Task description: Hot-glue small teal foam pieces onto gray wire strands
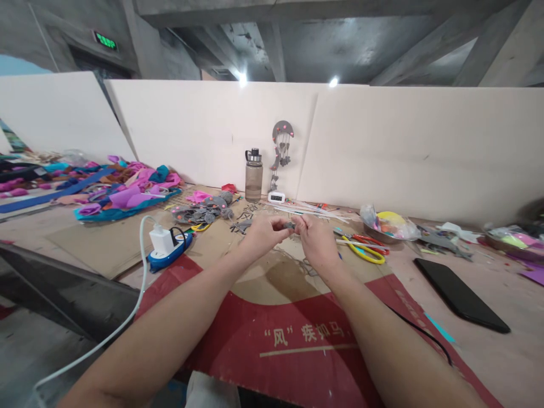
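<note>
My left hand (267, 233) and my right hand (313, 237) meet over a red and tan cardboard sheet (297, 340). Between their fingertips is a small grey piece (289, 225), pinched from both sides and partly hidden by the fingers. Grey cord loops lie on the cardboard under my right hand. Just right of that hand are yellow-handled scissors (368, 253) and a red-handled tool (374, 243). A grey scrap (241, 226) lies left of my left hand.
Behind stand a bottle (254, 178) and a small white timer (276, 197). Left are a blue power strip (172, 255) with a white cable, grey felt pieces (202, 209) and colored fabric (136, 190). Right are a metal bowl (389, 233) and a black phone (461, 294).
</note>
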`<state>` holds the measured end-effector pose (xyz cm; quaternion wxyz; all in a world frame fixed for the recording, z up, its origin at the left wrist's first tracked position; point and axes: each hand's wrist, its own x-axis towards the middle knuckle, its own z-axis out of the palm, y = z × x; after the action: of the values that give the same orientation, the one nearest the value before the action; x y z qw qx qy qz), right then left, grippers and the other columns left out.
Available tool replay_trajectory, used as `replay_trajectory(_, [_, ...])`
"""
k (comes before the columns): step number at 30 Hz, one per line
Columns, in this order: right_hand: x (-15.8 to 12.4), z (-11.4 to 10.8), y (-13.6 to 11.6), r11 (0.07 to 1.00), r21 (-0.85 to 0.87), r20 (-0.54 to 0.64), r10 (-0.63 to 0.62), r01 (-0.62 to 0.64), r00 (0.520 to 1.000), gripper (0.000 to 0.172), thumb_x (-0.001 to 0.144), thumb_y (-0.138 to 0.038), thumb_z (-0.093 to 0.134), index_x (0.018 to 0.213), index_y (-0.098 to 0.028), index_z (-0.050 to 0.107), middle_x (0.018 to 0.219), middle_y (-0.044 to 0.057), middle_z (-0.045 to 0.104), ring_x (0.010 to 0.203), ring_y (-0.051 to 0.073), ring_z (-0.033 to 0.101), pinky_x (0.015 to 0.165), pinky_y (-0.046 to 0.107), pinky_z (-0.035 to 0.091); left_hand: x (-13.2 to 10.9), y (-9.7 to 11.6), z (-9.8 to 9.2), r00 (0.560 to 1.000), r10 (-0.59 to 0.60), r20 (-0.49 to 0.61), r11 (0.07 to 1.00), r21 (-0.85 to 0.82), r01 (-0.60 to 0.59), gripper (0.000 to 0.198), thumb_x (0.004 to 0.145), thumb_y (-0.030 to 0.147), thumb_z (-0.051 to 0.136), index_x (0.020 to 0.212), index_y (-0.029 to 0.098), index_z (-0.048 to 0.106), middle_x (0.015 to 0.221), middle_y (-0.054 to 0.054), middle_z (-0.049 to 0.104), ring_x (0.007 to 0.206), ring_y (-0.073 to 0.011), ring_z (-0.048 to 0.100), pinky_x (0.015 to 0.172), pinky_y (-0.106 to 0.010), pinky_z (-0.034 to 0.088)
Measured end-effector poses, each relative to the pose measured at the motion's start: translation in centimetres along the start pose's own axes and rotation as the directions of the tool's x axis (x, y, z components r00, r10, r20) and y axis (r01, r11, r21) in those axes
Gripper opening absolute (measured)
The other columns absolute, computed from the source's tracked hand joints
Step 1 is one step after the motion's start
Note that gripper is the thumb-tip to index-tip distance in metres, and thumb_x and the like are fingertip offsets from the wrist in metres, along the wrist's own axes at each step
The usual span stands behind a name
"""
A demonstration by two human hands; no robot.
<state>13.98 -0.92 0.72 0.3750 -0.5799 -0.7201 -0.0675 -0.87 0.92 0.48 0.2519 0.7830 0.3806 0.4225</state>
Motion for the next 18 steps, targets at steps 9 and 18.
replay_trajectory(9, [0.31,0.18,0.25,0.977,0.128,-0.038,-0.169,0.173,0.985,0.008,0.079,-0.017,0.048,0.086,-0.018,0.05,0.086,0.007,0.055,0.077,0.019,0.049,0.068,0.03,0.036,0.28,-0.69,-0.39,0.994,-0.048,-0.101,0.997,0.062,0.054,0.02,0.072,0.029,0.055,0.059,0.015,0.055,0.053,0.004,0.045,0.052,-0.0081,0.038,0.052,-0.022,0.027])
replay_trajectory(18, [0.28,-0.36,0.03,0.968,0.197,-0.081,-0.145,0.159,0.986,0.011,0.079,-0.015,0.051,0.069,-0.02,0.049,0.075,0.003,0.052,0.072,0.017,0.048,0.066,0.029,0.036,0.38,-0.61,-0.6,0.996,-0.022,-0.089,0.997,0.065,0.028,0.027,0.074,0.033,0.056,0.056,0.015,0.048,0.053,0.005,0.038,0.052,-0.0074,0.033,0.05,-0.023,0.022])
